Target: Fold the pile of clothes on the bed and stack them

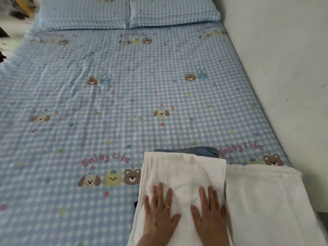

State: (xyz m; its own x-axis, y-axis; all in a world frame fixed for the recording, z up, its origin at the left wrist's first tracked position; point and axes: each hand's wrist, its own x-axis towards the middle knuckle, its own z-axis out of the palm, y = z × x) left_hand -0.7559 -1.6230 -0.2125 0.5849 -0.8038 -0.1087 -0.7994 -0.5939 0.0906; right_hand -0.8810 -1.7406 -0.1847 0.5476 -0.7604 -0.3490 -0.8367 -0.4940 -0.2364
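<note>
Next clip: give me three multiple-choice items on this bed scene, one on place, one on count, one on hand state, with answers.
1. Where does the denim garment lie?
A. under the folded white garment's far edge
B. on a pillow
C. on the floor

2. How many pillows are at the head of the bed?
A. one
B. two
C. four

3. How are both hands placed?
A. gripping denim
B. raised in the air
C. flat on white cloth

Answers: A, blue denim peeks out beyond the white fold; B, two sit side by side; C, left hand and right hand press down, fingers straight.
</note>
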